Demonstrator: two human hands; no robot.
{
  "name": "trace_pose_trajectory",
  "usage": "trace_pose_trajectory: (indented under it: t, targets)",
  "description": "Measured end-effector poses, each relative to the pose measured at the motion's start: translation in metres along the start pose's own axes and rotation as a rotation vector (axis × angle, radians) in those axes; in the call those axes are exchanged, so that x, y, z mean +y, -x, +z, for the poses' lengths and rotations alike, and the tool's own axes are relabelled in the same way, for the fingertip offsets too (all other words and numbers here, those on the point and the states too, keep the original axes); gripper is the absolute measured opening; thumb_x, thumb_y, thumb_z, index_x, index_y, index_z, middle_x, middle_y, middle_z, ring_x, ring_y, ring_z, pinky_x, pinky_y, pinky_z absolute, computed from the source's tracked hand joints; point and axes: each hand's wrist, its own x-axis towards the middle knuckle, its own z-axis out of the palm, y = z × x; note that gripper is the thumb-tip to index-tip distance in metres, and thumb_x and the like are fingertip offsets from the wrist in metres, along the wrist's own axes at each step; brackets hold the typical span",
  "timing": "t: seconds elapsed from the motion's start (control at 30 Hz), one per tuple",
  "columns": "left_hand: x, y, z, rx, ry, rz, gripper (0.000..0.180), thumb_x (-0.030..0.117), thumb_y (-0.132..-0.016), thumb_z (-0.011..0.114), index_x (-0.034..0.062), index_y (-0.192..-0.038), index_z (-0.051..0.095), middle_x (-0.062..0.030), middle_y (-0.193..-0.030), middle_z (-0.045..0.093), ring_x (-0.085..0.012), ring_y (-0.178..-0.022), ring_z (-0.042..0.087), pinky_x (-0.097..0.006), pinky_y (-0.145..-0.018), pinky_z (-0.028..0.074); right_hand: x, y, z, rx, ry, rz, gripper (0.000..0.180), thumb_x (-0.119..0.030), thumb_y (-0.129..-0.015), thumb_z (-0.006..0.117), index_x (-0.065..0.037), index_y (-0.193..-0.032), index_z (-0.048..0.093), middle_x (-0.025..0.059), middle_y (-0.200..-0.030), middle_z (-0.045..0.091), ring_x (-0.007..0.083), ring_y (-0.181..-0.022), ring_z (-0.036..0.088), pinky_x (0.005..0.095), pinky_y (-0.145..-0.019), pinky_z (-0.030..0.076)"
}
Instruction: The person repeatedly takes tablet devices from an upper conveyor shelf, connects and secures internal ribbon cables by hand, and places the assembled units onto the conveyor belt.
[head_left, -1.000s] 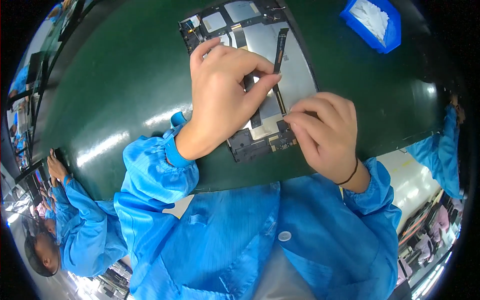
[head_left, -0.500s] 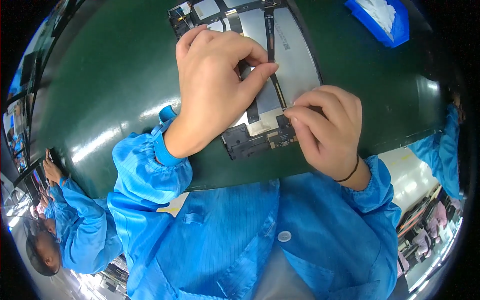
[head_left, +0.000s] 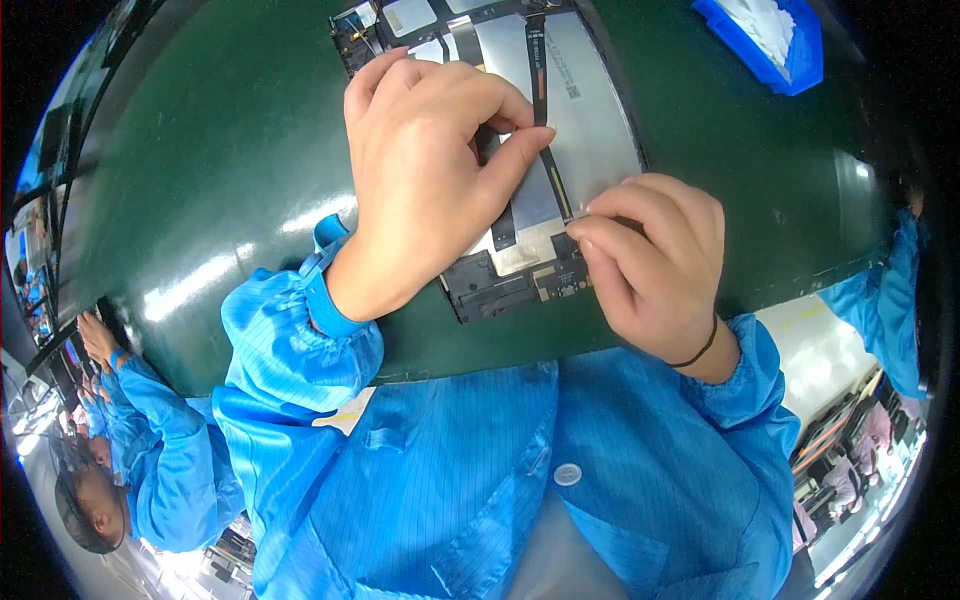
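Note:
An opened tablet-like device [head_left: 597, 90] lies in front of me, its silver back and black circuit parts showing. A long black flex cable [head_left: 540, 70] runs down its length. Thumb and forefinger of my left hand [head_left: 425, 165] pinch the cable near its middle. My right hand [head_left: 655, 255] pinches the cable's lower end, beside the small circuit board [head_left: 562, 280] at the device's near edge. A second dark strip [head_left: 503, 230] lies partly under my left hand. My left hand covers much of the device's left side.
The device rests on a dark green tabletop [head_left: 240, 170]. At the far right stands a blue bin [head_left: 808, 60] holding white pieces. A co-worker in blue [head_left: 175, 450] sits at the left; another person's blue sleeve [head_left: 880, 300] shows at the right.
Both hands keep their pinch on the cable and have barely moved. The device appears shifted very slightly left in the picture.

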Motion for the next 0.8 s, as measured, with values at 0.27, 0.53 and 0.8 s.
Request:
trace_pose_trajectory:
  t: [0.27,0.53,0.8]
  targets:
    - [0.000,0.001,0.003,-0.015,-0.018,-0.003,0.017,0.021,-0.071,0.079,0.0116,-0.078,0.067,0.0022,-0.070,0.060,-0.0195,-0.075,0.057,-0.040,-0.097,0.034,-0.002,-0.004,-0.006,-0.125,0.080,-0.117,0.018,-0.014,-0.077,0.063,-0.007,-0.093,0.063,0.0054,-0.113,0.066,0.0271,-0.120,0.056,0.0394,-0.095,0.042]
    - [0.003,0.006,0.009,0.171,0.188,-0.073,0.069,0.018,-0.068,0.076,0.0037,-0.129,0.048,-0.0082,-0.102,0.059,-0.0270,-0.101,0.052,-0.045,-0.102,0.030,-0.005,-0.022,-0.017,-0.213,0.188,-0.101,0.033,-0.016,-0.081,0.060,0.002,-0.108,0.061,0.0131,-0.104,0.068,0.0314,-0.123,0.053,0.0460,-0.106,0.036]
    - [0.004,0.060,0.022,0.267,0.640,-0.392,0.074,0.009,-0.083,0.061,-0.0030,-0.143,0.019,-0.0278,-0.150,0.015,-0.0406,-0.140,0.018,-0.045,-0.116,0.013,0.068,-0.018,-0.004,-0.187,-0.029,0.203,0.065,-0.026,-0.086,0.060,0.006,-0.138,0.038,0.0246,-0.148,0.034,0.0411,-0.140,0.026,0.0494,-0.115,0.016]
